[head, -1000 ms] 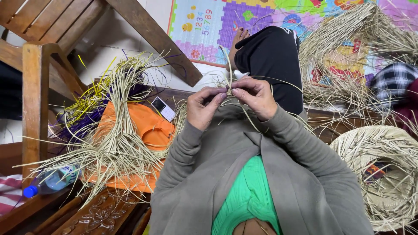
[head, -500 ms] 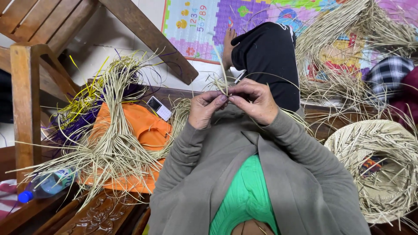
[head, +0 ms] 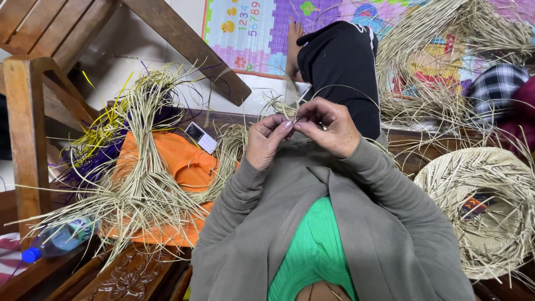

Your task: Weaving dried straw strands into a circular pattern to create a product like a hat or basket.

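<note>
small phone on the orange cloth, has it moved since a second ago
No. The small phone lies at the same upper edge of the orange cloth, beside the straw bundle; only the head camera shifted slightly.

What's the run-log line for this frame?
left hand: pinching straw strands | right hand: pinching same strands | nearby: woven straw hat, phone

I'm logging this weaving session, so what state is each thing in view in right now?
Left hand: raised, fingertips pinching straw strands.
Right hand: raised, pinching the same strands.
Straw strands: thin, held between both hands.
Straw bundle: loose, splayed over orange cloth.
Woven straw piece: round, unfinished, ends sticking out.
Plastic bottle: lying down, capped.
Phone: lying flat.
</note>
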